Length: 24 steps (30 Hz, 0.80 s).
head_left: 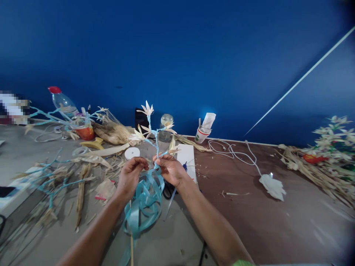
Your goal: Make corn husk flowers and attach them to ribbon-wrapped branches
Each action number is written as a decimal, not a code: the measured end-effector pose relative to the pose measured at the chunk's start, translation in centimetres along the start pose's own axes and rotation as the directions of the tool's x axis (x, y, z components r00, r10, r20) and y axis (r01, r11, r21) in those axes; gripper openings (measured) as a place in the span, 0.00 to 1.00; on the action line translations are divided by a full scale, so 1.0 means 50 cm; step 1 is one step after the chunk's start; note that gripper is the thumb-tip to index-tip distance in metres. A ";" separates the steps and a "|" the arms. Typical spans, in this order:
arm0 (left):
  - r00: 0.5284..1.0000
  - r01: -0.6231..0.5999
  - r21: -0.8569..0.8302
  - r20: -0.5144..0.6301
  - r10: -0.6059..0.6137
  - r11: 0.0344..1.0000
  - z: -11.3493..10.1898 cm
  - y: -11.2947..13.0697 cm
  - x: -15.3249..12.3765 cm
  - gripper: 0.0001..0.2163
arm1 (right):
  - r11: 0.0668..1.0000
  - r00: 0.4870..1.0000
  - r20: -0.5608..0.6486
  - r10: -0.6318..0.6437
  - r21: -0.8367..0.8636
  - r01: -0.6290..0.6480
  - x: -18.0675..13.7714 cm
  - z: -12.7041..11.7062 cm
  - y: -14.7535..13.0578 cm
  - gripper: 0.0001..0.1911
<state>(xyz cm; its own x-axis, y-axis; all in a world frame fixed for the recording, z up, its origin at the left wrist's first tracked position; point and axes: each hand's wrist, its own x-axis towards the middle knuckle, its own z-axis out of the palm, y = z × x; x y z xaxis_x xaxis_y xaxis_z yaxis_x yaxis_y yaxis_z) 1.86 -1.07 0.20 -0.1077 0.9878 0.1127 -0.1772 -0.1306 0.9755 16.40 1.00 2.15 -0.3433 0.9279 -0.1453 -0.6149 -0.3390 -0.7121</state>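
Note:
In the middle of the head view, my right hand (169, 169) pinches the stem of an artificial flower branch (156, 142) wrapped in light blue ribbon. The branch stands upright, with several pale, husk-like flowers at its tips. My left hand (132, 174) is just left of the stem, its fingers curled together; what they hold, if anything, is hidden. Below both hands, a loose bundle of shiny light blue ribbon (145, 201) hangs in loops from near the held stem. Black scissors (167, 191) lie partly hidden under my right wrist.
On the left are blue-wrapped branches (59, 186), dried husks (112, 133), a red-capped bottle (63, 103) and a white tape roll (132, 153). Behind stand a glass jar (166, 127) and a cup (202, 134). A white cable (235, 149) and flower bunch (338, 133) are right.

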 end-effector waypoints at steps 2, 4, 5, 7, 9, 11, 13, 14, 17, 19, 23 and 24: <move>1.000 -0.003 -0.004 0.004 0.003 1.000 0.000 0.000 0.001 0.03 | 1.000 1.000 -0.009 -0.001 -0.012 0.001 0.000 -0.001 -0.001 0.09; 1.000 0.015 -0.033 -0.008 -0.015 0.999 0.000 0.000 0.002 0.04 | 0.999 1.000 -0.018 -0.012 -0.031 0.012 0.000 -0.001 -0.002 0.10; 0.999 0.031 -0.045 -0.015 -0.031 0.999 0.000 0.000 0.003 0.05 | 0.999 1.000 -0.021 -0.018 -0.041 0.017 -0.001 -0.001 -0.002 0.10; 0.998 0.065 -0.039 -0.018 -0.066 0.997 0.001 0.001 0.003 0.08 | 0.998 1.000 -0.020 -0.023 -0.055 0.022 -0.003 0.001 -0.003 0.11; 0.997 0.082 -0.023 -0.012 -0.082 0.996 0.001 0.001 0.004 0.10 | 0.998 1.000 -0.012 -0.022 -0.055 0.022 -0.004 0.004 -0.004 0.11; 0.997 0.077 -0.011 0.002 -0.077 0.997 0.000 0.000 0.004 0.11 | 0.999 1.000 0.002 -0.013 -0.046 0.013 -0.005 0.006 -0.005 0.11; 0.999 0.051 0.030 0.003 -0.051 0.998 -0.002 -0.001 0.005 0.11 | 0.999 1.000 0.016 -0.008 -0.038 0.008 -0.004 0.006 -0.004 0.11; 0.999 0.034 0.057 -0.001 -0.034 0.998 -0.003 -0.002 0.005 0.10 | 0.999 1.000 0.021 -0.005 -0.036 0.006 -0.003 0.006 -0.003 0.12; 1.000 0.011 0.083 0.004 -0.011 0.997 -0.006 -0.003 0.005 0.11 | 0.999 0.999 0.037 0.000 -0.042 0.001 0.000 0.004 -0.001 0.12; 0.999 0.034 0.039 0.025 -0.035 0.999 -0.007 -0.004 0.004 0.12 | 0.999 0.999 0.044 0.000 -0.048 0.002 0.000 0.004 0.001 0.12; 0.995 0.085 -0.034 0.061 -0.083 0.996 -0.008 -0.008 0.001 0.14 | 0.997 0.999 0.048 0.006 -0.072 -0.002 0.000 0.005 0.005 0.12; 0.994 0.091 -0.040 0.066 -0.088 0.995 -0.008 -0.010 0.000 0.15 | 0.997 0.998 0.054 0.016 -0.082 -0.012 0.000 0.005 0.007 0.12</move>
<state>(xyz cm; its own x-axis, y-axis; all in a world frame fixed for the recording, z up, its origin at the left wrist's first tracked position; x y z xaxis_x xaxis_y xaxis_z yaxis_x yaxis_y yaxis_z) 1.54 -1.03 -0.37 -0.0270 0.9989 0.0387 -0.2251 -0.0438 0.9734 16.03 0.84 2.08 -0.3913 0.9125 -0.1191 -0.5506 -0.3359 -0.7642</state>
